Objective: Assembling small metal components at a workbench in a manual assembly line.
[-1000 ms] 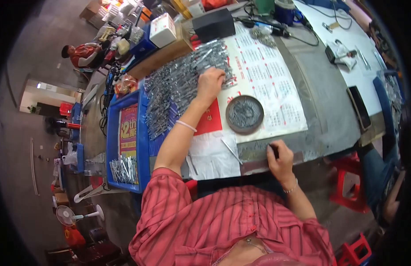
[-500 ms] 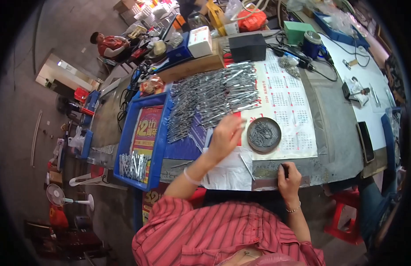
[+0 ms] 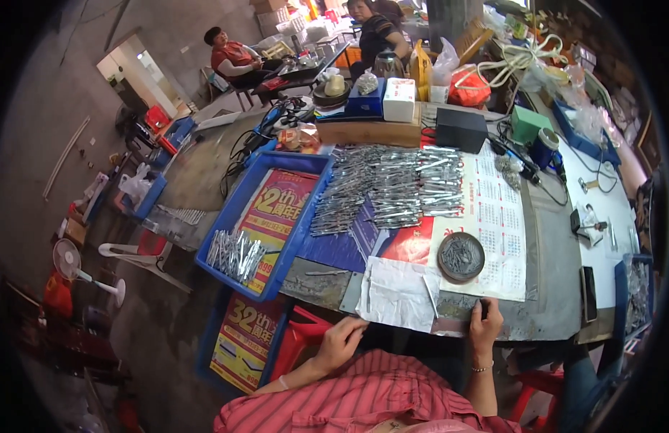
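Observation:
My left hand [image 3: 340,345] is at the table's front edge, beside the lower left corner of a creased white paper sheet [image 3: 396,289]. Its fingers are drawn together; anything between them is too small to make out. At the front edge further right, my right hand [image 3: 484,322] is closed, with a small dark thing I cannot name at its thumb and finger. A thin metal rod [image 3: 431,297] lies along the sheet's right side. Behind my right hand stands a round dish [image 3: 461,257] of small dark metal pieces. Rows of slim silvery metal parts [image 3: 392,186] cover the table's middle.
Left of the rows, a blue tray [image 3: 204,254] holds a pile of similar metal parts [image 3: 235,256]. A black box [image 3: 461,130], a green box [image 3: 529,124] and cables stand behind. A phone [image 3: 588,294] lies at right. Two people sit beyond the table.
My left hand has come back from beside the dish to the table's front edge, left of the paper. My right hand stays closed at the edge. The view has shifted, showing more background.

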The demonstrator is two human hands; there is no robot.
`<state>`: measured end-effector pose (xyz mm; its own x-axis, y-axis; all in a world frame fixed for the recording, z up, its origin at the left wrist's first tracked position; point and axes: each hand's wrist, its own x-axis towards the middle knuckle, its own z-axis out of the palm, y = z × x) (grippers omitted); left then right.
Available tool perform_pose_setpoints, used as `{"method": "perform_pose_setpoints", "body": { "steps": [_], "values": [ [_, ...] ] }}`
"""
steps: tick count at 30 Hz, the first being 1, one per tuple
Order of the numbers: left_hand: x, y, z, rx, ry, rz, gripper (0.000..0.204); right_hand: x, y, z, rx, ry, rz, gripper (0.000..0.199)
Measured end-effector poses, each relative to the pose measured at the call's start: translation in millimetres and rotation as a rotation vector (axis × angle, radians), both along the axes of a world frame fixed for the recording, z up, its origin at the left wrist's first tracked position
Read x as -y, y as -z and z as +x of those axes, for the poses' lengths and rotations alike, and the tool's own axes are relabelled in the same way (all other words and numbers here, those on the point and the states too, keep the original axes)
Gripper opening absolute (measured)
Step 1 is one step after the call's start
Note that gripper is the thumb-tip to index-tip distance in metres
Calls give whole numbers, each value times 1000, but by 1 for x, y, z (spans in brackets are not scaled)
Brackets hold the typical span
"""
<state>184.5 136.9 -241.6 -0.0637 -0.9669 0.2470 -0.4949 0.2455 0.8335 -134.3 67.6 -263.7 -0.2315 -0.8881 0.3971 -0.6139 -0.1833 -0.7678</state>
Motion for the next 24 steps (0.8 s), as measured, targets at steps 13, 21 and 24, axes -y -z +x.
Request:
{"method": "perform_pose_setpoints", "body": {
  "steps": [13, 21, 24],
  "values": [
    [1, 2, -13, -257, -129, -6, 17, -4, -2, 1, -37, -37, 18, 6],
    [51, -6, -26, -270, -140, -204, 20, -4, 1, 0, 0, -43, -14, 6],
    [56, -6, -35, -300, -142, -236, 20, -5, 6, -1, 30, -27, -30, 6]
  ]
}}
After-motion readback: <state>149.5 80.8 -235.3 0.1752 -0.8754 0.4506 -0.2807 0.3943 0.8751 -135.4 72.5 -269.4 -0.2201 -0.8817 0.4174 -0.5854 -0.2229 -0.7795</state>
